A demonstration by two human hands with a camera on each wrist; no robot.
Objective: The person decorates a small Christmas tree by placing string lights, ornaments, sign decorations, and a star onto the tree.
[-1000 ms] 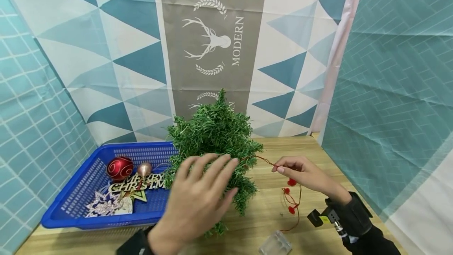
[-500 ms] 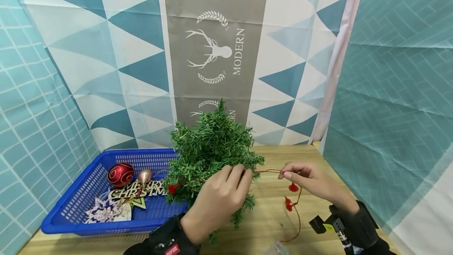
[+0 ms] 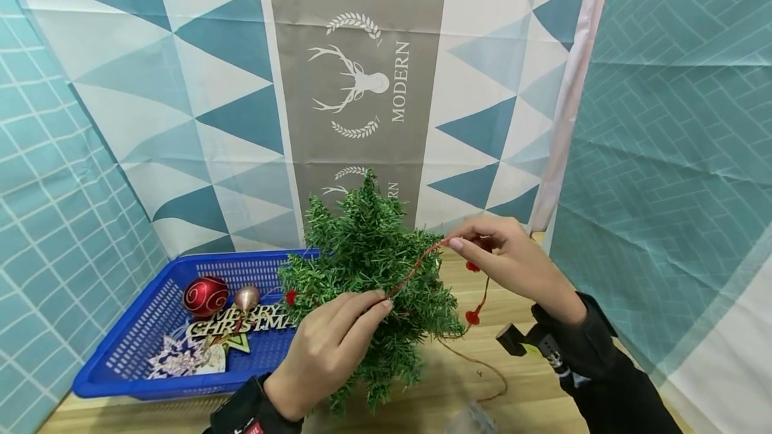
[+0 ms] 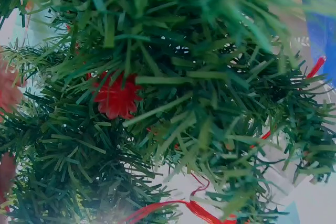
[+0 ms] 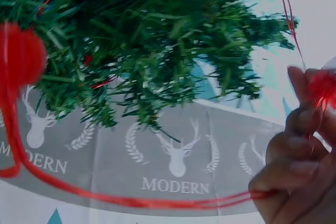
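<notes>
Two bare hands work at one bushy green artificial tree (image 3: 368, 240), which stands on a pale wood-grain tabletop (image 3: 525, 387). One slender red cord (image 5: 131, 202) carries fluffy red tufts (image 3: 472, 317), three of them visible in the head view: one at the tree's left edge and two hanging below the right hand (image 3: 512, 263). The cord spans the front of the tree's right side, between the hands. The right hand, just beside the upper right branches, grasps the cord, its thumb and fingers closed on it; in the right wrist view one tuft lies at its fingertips. The left hand (image 3: 332, 347), before the lower left foliage, has its fingertips at the cord's other visible end; the thumb is hidden, so whether it pinches the cord cannot be told. The cord's slack loops down to one clear plastic box (image 3: 473, 419), blurred at the lower edge. Left of the tree, one blue perforated plastic basket (image 3: 163, 387) holds at least five ornaments: one glossy red ball (image 3: 206, 296), one small rose-gold bauble (image 3: 246, 298), one gold-toned lettering sign (image 3: 244, 321), one glittery snowflake (image 3: 176, 357) and one green-and-gold star (image 3: 238, 343).
</notes>
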